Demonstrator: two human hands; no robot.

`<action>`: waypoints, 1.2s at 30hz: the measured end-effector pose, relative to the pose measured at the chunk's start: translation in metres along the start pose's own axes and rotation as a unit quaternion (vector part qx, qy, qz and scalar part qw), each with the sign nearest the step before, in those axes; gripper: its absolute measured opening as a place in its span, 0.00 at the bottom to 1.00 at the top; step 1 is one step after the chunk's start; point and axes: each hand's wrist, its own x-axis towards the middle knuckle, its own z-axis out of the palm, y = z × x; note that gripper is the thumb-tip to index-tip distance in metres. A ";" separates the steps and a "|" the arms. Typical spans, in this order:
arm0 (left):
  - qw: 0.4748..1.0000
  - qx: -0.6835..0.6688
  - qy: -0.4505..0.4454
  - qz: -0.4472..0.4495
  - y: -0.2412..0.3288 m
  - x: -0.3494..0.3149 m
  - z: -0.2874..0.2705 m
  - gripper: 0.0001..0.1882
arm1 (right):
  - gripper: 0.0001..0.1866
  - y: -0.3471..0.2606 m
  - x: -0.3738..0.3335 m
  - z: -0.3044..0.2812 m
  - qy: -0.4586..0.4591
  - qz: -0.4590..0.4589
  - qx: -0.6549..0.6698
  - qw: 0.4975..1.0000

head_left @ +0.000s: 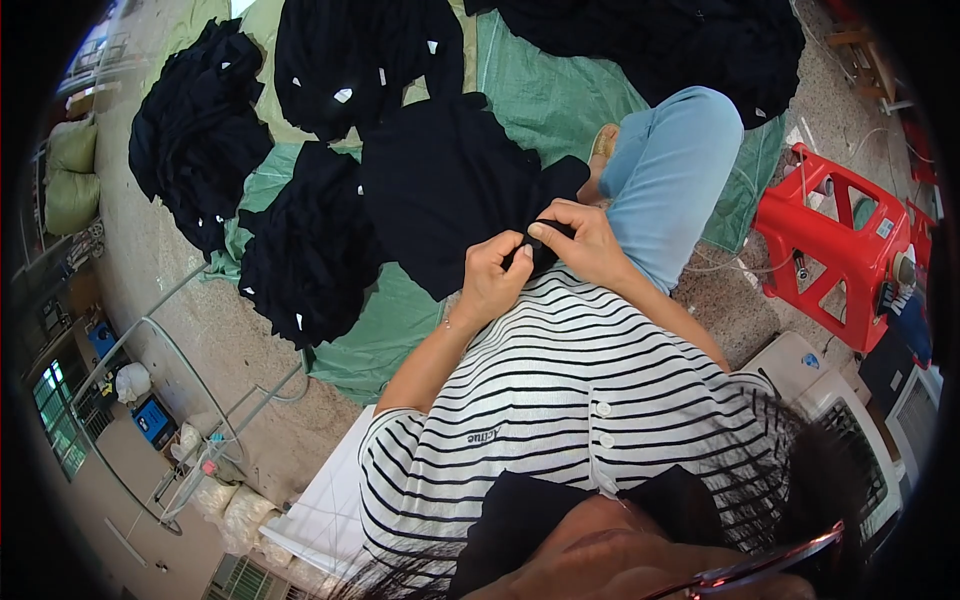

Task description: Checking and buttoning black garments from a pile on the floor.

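A dark navy knit garment point(430, 190) is spread from my lap onto the sheet in front of me. My left hand point(492, 275) is closed, with thumb and fingers pinching a bunched edge of it. Close beside, my right hand point(585, 242) grips the same gathered part, its thumb pressed on the cloth. The two hands almost meet just above my waist. Which part of the garment is gathered, I cannot tell; the fingertips partly hide it.
Heaps of dark garments with small white tags point(195, 140) lie ahead and to the left on green woven sheeting point(540, 85). A red plastic stool point(840, 250) stands at my right, near a white machine point(830, 400). Bent metal tubing point(185, 360) rises at the left.
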 end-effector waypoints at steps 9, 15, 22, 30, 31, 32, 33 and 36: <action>0.955 -0.206 0.023 -0.211 -0.010 0.014 -0.011 0.13 | 0.07 -0.011 -0.009 -0.001 0.003 -0.084 -0.111 0.990; 0.950 0.137 -0.200 -0.198 0.000 0.044 -0.026 0.28 | 0.07 -0.020 -0.022 0.017 -0.084 -0.256 -0.219 0.938; 0.967 -0.200 0.007 -0.159 0.012 0.045 0.006 0.12 | 0.08 -0.022 -0.017 0.011 -0.029 -0.205 -0.216 0.954; 0.961 -0.223 0.045 -0.155 0.009 0.035 -0.005 0.08 | 0.08 -0.017 -0.008 -0.014 -0.003 -0.168 -0.257 0.952; 0.959 -0.226 0.041 -0.164 0.011 0.034 -0.006 0.08 | 0.08 -0.016 -0.006 -0.015 -0.003 -0.168 -0.256 0.952; 0.960 -0.232 0.044 -0.152 0.012 0.033 -0.006 0.08 | 0.08 -0.016 -0.004 -0.015 0.018 -0.199 -0.211 0.957; 0.947 -0.267 0.047 -0.172 0.014 0.033 -0.006 0.08 | 0.07 -0.016 -0.004 -0.015 0.041 -0.231 -0.166 0.958; 0.944 -0.264 0.050 -0.193 0.016 0.034 -0.006 0.08 | 0.06 -0.018 -0.004 -0.014 0.016 -0.183 -0.031 0.982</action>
